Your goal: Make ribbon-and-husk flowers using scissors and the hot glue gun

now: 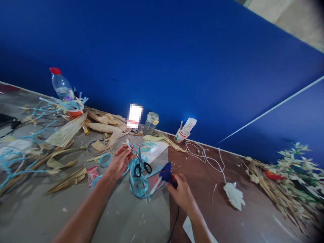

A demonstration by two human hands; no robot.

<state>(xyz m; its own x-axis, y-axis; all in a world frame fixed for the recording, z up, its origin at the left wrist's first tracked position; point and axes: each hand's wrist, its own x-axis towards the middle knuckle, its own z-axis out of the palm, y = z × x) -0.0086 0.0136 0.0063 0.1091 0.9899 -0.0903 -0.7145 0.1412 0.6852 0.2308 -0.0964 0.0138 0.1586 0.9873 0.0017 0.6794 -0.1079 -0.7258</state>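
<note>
Fingers of my left hand [121, 159] pinch a small pale piece with light blue on it [128, 144]; its exact kind is too small to make out. My right hand [181, 189] is wrapped round a dark blue glue gun [166, 172], whose cord [175, 222] hangs down below. Between the hands, black-handled scissors [138, 169] lie on a heap of light blue ribbon [139, 189]. A white tape roll [155, 151] rests just behind them. Beside my left forearm is a small red packet [92, 175].
Dried corn husks [106, 126] and blue-wrapped stems [32, 165] cover the left side. A bottle [60, 84], a glass jar [151, 123] and a paper cup [181, 135] stand along the blue partition [162, 60]. A white cable [210, 160], crumpled tissue [234, 195] and artificial flowers [296, 165] lie right.
</note>
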